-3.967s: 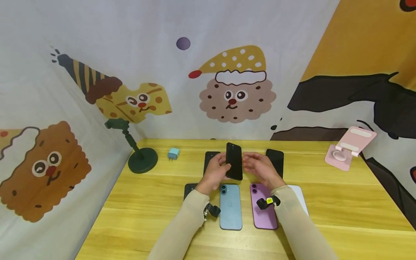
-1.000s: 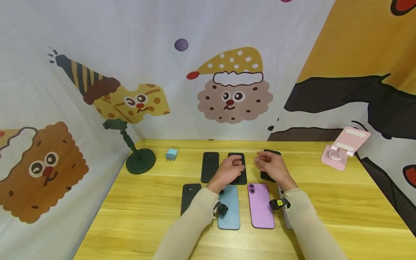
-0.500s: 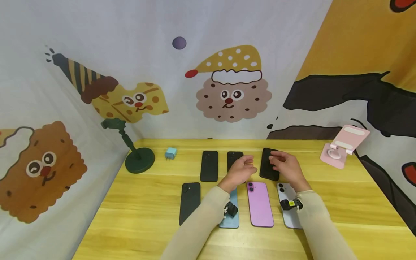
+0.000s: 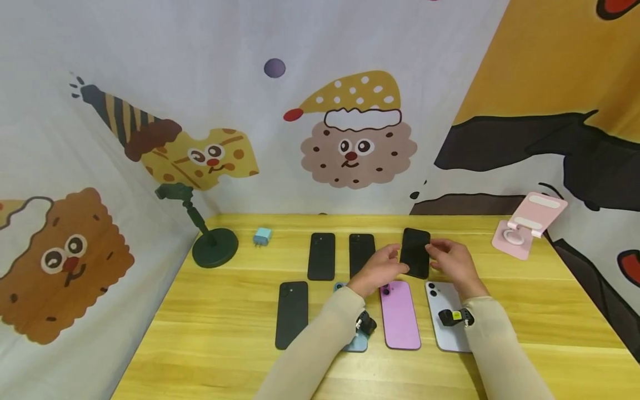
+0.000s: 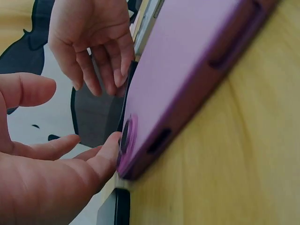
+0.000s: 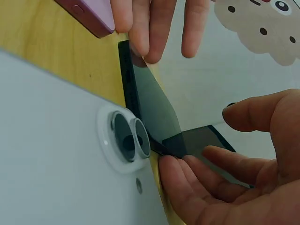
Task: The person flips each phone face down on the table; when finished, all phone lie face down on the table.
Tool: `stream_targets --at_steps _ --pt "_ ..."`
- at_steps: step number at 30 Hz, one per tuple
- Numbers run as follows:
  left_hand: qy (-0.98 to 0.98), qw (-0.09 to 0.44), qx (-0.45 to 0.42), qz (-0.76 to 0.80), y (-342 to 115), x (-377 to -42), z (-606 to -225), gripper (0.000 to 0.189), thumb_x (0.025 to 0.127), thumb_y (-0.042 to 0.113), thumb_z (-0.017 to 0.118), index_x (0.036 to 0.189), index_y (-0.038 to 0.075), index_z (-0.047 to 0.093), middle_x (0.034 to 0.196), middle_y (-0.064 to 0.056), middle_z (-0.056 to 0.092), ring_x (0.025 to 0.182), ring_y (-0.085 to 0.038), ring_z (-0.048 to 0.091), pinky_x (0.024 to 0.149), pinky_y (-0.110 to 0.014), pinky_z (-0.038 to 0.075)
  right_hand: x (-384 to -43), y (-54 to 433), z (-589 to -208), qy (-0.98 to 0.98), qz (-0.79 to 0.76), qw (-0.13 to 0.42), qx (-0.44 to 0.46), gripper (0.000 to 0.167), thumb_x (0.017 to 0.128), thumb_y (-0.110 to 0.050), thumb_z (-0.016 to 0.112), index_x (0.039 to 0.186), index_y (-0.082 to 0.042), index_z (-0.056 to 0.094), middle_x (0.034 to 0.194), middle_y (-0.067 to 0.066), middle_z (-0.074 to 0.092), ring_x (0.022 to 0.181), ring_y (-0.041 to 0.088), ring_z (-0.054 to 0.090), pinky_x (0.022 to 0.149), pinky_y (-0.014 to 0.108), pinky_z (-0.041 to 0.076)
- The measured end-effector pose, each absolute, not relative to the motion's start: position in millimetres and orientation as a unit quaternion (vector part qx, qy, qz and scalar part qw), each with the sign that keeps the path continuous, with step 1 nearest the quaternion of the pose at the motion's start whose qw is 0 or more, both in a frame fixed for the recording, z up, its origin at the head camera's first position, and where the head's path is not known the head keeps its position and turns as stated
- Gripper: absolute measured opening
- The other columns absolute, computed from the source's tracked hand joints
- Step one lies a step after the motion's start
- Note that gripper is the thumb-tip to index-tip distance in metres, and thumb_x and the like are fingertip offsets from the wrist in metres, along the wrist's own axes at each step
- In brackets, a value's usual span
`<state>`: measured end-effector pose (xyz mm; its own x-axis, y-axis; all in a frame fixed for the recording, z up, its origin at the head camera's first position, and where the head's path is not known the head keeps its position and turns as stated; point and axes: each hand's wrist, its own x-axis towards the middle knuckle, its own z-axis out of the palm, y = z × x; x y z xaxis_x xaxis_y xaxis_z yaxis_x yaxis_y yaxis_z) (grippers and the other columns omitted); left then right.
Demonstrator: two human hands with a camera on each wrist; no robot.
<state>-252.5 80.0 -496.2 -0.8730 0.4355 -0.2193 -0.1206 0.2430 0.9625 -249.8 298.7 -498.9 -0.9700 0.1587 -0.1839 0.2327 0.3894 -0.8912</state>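
A black smartphone [image 4: 415, 251] lies screen up at the right of the back row. My left hand [image 4: 381, 270] reaches across to its lower left edge, thumb and fingers apart. On the other side my right hand [image 4: 454, 264] has its fingertips at the phone's right edge. In the right wrist view those fingers [image 6: 173, 178] touch the edge near the table, with the thumb held away. Beneath my left hand is a purple phone [image 4: 401, 318], back up with its camera lenses showing. A white phone [image 4: 441, 304] lies under my right wrist, partly hidden by it.
Two black phones, one at the left [image 4: 321, 256] and one in the middle [image 4: 361, 249], share the back row. In front are another black phone [image 4: 292, 314] and a partly covered blue phone [image 4: 356, 344]. A green stand [image 4: 216, 247], blue charger [image 4: 263, 236] and pink stand [image 4: 532, 219] are farther out.
The black phone held up earlier now lies in the back row's middle. Both hands have moved right to the rightmost black phone, which has turned a little straighter.
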Motion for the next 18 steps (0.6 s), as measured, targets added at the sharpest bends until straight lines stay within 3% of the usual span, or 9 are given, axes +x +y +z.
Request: stream_targets --at_steps 7,12,18 --pt "0.744 0.248 0.110 0.610 84 -254 -498 0.070 0.100 0.018 0.069 0.164 0.015 0.041 0.167 -0.007 0.043 0.153 -0.026 0.044 0.121 -0.044 0.044 -251 299 -497 0.808 -0.572 0.067 0.126 0.071 0.109 -0.040 0.055 0.163 0.002 0.034 0.162 0.027 0.042 0.146 0.042 0.047 0.103 0.040 0.059" --pt "0.738 0.245 0.116 0.617 87 -259 -501 0.071 0.098 0.014 0.069 0.163 0.012 0.041 0.166 -0.011 0.044 0.153 -0.028 0.045 0.121 -0.042 0.044 -254 304 -494 0.774 -0.613 0.088 0.131 0.075 0.110 -0.043 0.053 0.166 0.000 0.028 0.163 0.023 0.039 0.138 0.033 0.051 0.103 0.035 0.059" --pt "0.731 0.247 0.121 0.625 90 -262 -505 0.071 0.096 0.014 0.069 0.162 0.012 0.042 0.165 -0.010 0.046 0.152 -0.027 0.045 0.120 -0.041 0.045 -253 315 -496 0.707 -0.689 0.092 0.131 0.069 0.112 -0.032 0.052 0.164 0.004 0.025 0.137 0.010 0.058 0.113 0.016 0.062 0.092 0.029 0.060"
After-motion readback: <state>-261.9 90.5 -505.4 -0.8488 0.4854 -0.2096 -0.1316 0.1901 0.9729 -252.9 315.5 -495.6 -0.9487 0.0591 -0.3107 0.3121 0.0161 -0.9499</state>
